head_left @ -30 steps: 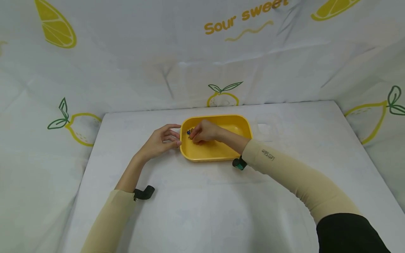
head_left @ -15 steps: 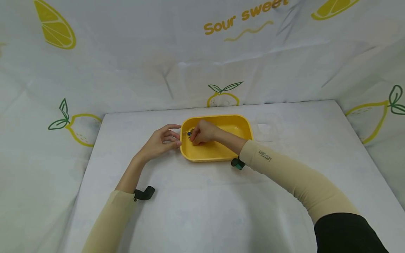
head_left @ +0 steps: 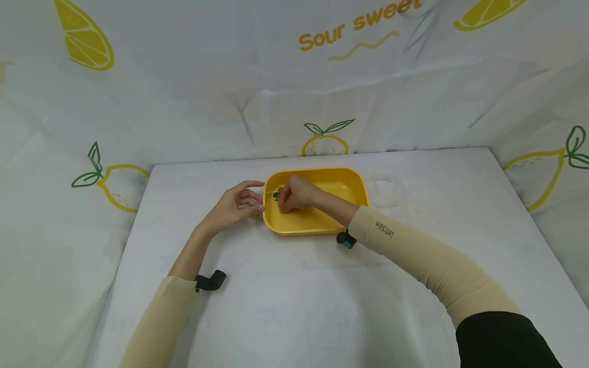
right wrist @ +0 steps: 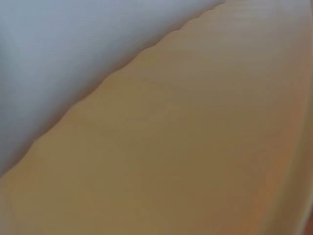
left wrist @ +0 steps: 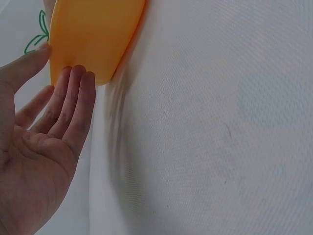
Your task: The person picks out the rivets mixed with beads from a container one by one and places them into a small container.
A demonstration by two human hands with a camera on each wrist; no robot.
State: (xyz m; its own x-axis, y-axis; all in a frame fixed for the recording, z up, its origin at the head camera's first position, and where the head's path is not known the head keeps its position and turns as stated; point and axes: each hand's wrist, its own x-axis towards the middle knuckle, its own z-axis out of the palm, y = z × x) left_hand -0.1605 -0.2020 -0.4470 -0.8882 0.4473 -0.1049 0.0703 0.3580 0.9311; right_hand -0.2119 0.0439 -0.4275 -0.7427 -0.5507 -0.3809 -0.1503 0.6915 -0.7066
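Note:
A yellow rectangular tray (head_left: 349, 185) sits on the white cloth-covered table near the back. My right hand (head_left: 294, 194) is inside the tray's left end, fingers curled around a small blue and gold object (head_left: 276, 194) that is mostly hidden. My left hand (head_left: 236, 204) rests against the tray's left outer wall with straight fingers (left wrist: 73, 98) touching the tray (left wrist: 93, 34). The right wrist view shows only a blurred yellow tray surface (right wrist: 195, 147).
A clear plastic item (head_left: 388, 186) lies just right of the tray. Lemon-print white cloth walls rise behind and at both sides of the table (head_left: 294, 306).

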